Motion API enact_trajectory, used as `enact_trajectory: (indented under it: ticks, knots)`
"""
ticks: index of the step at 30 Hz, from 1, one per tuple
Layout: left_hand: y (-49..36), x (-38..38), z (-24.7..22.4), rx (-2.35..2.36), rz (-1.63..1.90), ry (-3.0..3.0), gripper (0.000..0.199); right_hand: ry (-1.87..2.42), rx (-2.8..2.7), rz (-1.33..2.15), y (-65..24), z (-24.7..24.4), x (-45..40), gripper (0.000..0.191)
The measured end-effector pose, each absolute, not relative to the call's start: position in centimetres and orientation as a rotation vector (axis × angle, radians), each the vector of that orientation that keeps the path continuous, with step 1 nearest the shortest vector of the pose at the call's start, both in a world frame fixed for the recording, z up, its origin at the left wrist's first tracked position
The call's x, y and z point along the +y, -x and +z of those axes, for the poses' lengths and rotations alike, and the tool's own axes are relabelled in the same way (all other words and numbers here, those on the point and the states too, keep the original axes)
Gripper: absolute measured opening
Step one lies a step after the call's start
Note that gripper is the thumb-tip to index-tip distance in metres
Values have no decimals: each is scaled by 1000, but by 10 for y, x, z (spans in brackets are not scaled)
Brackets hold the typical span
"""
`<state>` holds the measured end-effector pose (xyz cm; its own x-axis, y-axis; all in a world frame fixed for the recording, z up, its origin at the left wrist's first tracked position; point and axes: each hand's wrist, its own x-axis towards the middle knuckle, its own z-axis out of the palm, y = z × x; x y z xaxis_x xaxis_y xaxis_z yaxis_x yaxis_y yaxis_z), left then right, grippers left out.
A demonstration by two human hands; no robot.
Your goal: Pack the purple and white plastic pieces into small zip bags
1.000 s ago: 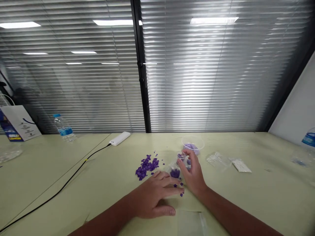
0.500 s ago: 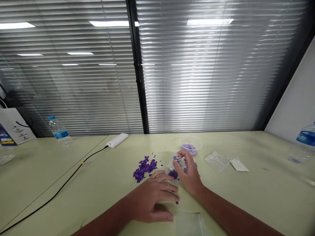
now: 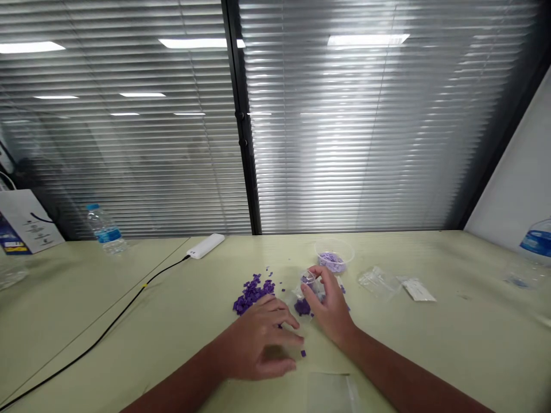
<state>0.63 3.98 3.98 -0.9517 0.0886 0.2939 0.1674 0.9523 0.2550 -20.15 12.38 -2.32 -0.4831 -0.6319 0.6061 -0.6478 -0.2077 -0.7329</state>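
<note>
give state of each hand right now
Left hand: open, fingers spread, no held item visible.
Right hand: closed on the small cup.

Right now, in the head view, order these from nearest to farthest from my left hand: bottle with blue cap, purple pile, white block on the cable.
From your left hand:
1. Purple pile: just beyond the hand.
2. White block: farther back, leftward.
3. Bottle: well to the left, toward the back.
</note>
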Motion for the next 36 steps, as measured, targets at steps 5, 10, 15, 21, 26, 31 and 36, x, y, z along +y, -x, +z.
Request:
enact_trajectory:
  ticks: [5,10,15,21,26,31,36]
  knots:
    - [-9,35,40,-2871,-440,200,31,-1583,-1959,1829,200,-23,124,26]
    - [-16,-10,35,-2828,-291,-25,12,-1577,-2001,1836,199,-20,125,27]
    - [-25,-40,34,-2773,-267,-297,69,-1612,-2015,1834,198,-19,126,28]
    - [-44,-69,31,-2868,-383,-414,75,-1631,-2017,1822,199,-19,126,27]
    - [-50,-81,29,-2872,-443,-486,52,-1648,-2015,1810,198,-19,127,27]
    - [-42,-75,27,-2820,-408,-456,27,-1649,-2043,1805,197,-17,128,26]
    - [-39,-78,23,-2777,-281,-469,22,-1689,-1993,1771,198,-17,127,25]
